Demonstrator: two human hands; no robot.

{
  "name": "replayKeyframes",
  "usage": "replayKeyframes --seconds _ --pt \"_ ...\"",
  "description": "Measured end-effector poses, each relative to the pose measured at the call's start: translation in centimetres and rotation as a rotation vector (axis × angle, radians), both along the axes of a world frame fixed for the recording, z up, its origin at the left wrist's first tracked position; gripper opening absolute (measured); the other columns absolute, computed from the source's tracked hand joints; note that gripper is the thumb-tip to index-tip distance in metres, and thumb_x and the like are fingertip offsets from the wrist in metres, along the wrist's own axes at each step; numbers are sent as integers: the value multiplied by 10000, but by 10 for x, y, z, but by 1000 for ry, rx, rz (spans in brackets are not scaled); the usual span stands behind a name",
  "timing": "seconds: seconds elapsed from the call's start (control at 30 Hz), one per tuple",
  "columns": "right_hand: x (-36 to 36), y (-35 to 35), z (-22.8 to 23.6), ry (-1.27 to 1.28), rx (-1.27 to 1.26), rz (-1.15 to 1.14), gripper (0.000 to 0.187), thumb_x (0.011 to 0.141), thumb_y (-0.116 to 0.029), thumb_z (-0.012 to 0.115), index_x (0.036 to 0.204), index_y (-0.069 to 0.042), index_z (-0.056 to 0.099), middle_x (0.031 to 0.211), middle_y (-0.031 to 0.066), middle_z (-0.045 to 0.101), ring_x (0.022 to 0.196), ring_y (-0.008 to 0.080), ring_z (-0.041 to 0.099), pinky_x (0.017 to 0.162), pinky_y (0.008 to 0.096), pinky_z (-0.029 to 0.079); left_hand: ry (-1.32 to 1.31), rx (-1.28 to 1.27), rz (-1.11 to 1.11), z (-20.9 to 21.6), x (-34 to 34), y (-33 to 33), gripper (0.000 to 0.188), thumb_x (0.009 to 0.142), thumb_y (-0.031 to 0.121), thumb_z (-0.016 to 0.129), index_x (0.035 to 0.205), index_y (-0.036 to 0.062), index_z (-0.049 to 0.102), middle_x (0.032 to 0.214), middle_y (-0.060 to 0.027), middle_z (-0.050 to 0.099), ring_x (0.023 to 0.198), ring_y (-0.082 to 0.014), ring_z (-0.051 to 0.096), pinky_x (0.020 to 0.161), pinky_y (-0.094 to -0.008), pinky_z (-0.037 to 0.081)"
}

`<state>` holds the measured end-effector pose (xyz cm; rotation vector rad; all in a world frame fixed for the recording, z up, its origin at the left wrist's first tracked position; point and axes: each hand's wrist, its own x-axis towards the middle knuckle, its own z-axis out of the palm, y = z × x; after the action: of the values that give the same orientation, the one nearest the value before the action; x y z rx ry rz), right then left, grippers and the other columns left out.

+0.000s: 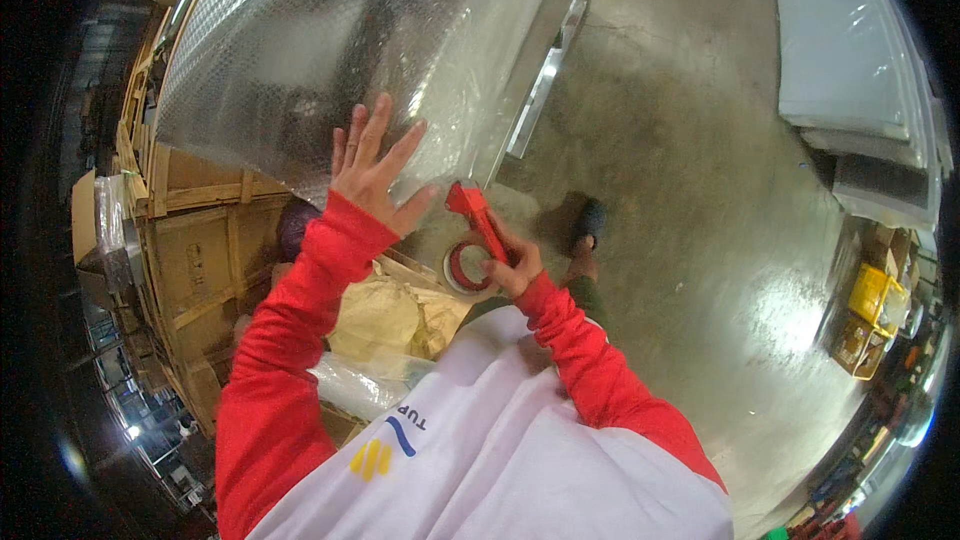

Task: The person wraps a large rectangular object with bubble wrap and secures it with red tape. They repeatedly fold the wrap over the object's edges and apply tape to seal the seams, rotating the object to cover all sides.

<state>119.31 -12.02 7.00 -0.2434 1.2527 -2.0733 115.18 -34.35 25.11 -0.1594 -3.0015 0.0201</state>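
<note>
Red tape holder (480,216) sits tight in the right hand (516,264), just by the near edge of the shiny bubble wrap (300,55), while the left hand (374,168) holds nothing and spreads its fingers over that wrap, though I can't tell if it is touching. It looks like the step is getting the wrap flat for sticking, so the next move seems to need the tape (451,278) brought up to that edge; a wood crate (195,258) crowds the left, but grey floor (690,210) on the right gives room to move
</note>
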Motion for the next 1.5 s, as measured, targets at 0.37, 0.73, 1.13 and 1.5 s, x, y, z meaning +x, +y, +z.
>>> replayKeyframes --seconds 0.37,0.73,1.13,1.5 --pt "108 -102 -16 -92 221 315 439 759 -120 677 1178 -20 593 1020 66 662 907 126 595 856 291 477 -441 452 134 -110 121 -2 377 900 282 535 1188 45 581 1171 -228 597 1126 -377 550 981 -429 423" --pt "93 -153 25 595 617 964 492 728 -340 696 1189 -184 628 1091 84 675 975 310 634 885 414 487 -582 -34 209 -65 103 -65 428 909 437 508 1186 119 583 1103 -228 624 998 -405 610 886 -483 476" --pt "-101 157 -14 348 1177 306 688 674 -417 690 1300 -166 552 1063 155 676 973 299 657 855 380 502 -223 839 662 -150 -76 46 647 829 475 644 1198 -37 501 1140 -259 596 1096 -355 577 919 -419 458" --pt "-222 222 19 170 1033 -107 839 628 -457 712 1354 -96 496 1105 213 647 1024 316 638 890 349 484 -218 470 599 -171 -365 23 508 784 479 671 838 -26 684 831 -200 684 825 -360 661 773 -429 497"
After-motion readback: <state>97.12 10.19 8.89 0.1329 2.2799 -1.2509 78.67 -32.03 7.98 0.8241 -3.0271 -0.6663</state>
